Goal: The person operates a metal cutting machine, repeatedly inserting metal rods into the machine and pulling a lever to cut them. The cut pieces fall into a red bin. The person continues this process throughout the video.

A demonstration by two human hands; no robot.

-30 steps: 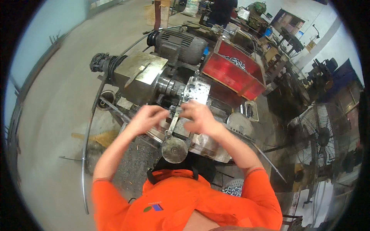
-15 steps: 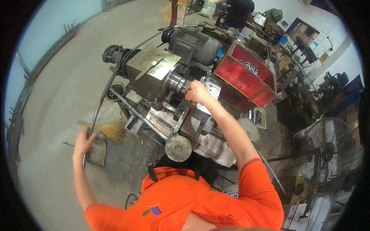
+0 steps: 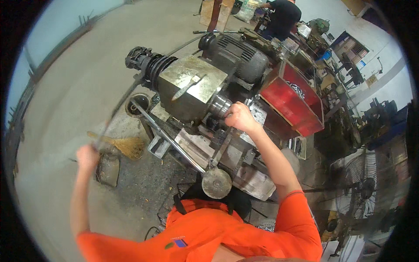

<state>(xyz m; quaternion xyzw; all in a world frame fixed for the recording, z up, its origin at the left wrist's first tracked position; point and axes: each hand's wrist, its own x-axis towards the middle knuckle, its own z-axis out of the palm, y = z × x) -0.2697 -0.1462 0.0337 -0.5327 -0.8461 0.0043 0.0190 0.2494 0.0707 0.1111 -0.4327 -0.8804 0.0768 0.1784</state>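
Note:
My left hand [image 3: 88, 157], smeared by motion, is closed round the lower end of a long dark metal bar [image 3: 114, 114]. That bar slopes up to the left end of a lathe's headstock [image 3: 192, 85], beside black pulleys [image 3: 158, 70]. In front of the shiny spindle nose [image 3: 219, 106], my right hand [image 3: 241, 118] has its fingers curled in. Whatever they grip there is hidden by the hand. A bright steel rod [image 3: 168, 137] runs below the headstock towards a round metal disc [image 3: 216, 183] close to my body.
A brush [image 3: 187, 87] lies on the headstock, with an electric motor [image 3: 240, 56] behind it. A red bin [image 3: 294, 98] of metal parts stands to the right. On the floor at left are a straw broom [image 3: 126, 146] and a dustpan [image 3: 108, 169]. A caged fan [image 3: 360, 187] stands right; a person [image 3: 283, 19] works behind.
My left hand has swung outward to the left with the bar. My right hand stays by the spindle nose. The whole view has shifted, so the machine appears further right and lower.

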